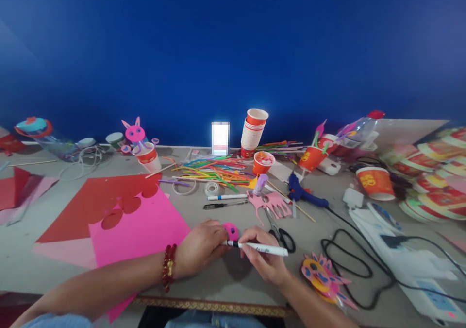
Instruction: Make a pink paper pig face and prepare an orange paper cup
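Note:
My right hand [265, 262] grips a white acrylic marker [265, 249], its dark tip pointing left toward my other hand. Beneath and beside the fingers of my left hand [202, 245] is a round pink paper piece [230, 231] with dark spots on it. The left fingers are curled at the edge of this piece and partly hide it. Just past the right hand lie black-handled scissors [286, 239], with pink cut paper shapes [277, 204] over their blades. Bright pink paper [140, 228] extends under my left forearm.
A blue glue gun [307, 194] with a black cord lies right of centre. Stacked paper cups [253, 133] stand behind colourful pipe cleaners [214, 169]. A pink rabbit figure [135, 134] rises from a cup. A white power strip [424, 289] and an orange-pink paper craft [324, 279] lie at right.

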`<state>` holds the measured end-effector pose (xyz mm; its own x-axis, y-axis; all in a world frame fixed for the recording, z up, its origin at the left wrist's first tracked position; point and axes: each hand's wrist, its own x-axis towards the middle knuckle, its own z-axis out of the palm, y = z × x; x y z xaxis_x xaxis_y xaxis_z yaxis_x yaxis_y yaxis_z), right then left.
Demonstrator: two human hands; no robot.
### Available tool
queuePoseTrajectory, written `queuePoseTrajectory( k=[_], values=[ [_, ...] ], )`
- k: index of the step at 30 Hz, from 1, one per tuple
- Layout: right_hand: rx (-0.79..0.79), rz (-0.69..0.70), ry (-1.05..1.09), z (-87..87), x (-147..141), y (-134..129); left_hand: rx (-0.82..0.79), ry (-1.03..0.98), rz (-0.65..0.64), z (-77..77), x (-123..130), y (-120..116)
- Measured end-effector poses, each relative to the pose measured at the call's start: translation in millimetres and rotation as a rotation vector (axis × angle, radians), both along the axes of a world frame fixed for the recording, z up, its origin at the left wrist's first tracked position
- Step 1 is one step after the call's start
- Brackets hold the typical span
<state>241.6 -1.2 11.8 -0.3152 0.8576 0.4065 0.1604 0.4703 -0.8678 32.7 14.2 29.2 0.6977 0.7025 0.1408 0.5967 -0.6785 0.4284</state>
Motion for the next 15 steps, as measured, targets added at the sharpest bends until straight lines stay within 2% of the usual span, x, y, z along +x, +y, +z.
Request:
queuePoseTrajectory(
  k=[7, 11, 13, 15],
  values=[
    [-0.042, 0.127, 0.059, -2.6, -2.2, -0.6, 0.007, 0.194, 0.001, 1.5, 9.5, -9.9],
    [-0.078, 0.208, 0.107, -6.1, 0.8, -2.3, -0.003, 0.226, 0.029, 3.3, 11.7, -16.1],
    [-0.037, 0.189, 0.097, -6.9, 3.8, -2.7, 0.005, 0.235, 0.040, 4.9, 13.1, -16.3],
    [0.017, 0.114, 0.087, -6.9, 6.8, -1.8, 0.031, 0.266, 0.037, 5.6, 14.6, -15.3]
  ],
)
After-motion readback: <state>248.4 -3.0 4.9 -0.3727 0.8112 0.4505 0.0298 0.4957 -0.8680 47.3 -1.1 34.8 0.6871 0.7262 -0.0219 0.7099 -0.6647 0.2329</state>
